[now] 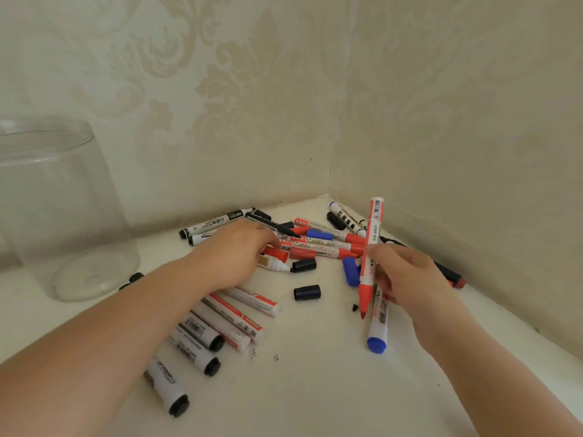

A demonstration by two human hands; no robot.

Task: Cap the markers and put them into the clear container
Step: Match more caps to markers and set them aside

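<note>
My right hand [407,272] grips an uncapped red marker [370,247], held almost upright with its red tip pointing down. My left hand [233,250] reaches into the pile and its fingers close on a red cap [277,253]. Several markers lie scattered on the white surface: red ones [328,244] in the middle, black-ended ones [195,335] under my left forearm, a blue-ended one [377,329] below my right hand. Loose black caps [307,292] and a blue cap [350,271] lie between my hands. The clear container [56,209] stands at the left with nothing in it.
Patterned walls meet in a corner [328,190] right behind the pile. More black markers [214,223] lie against the back wall, and a dark marker [448,274] lies along the right wall. Small black specks [276,357] dot the white surface near the front.
</note>
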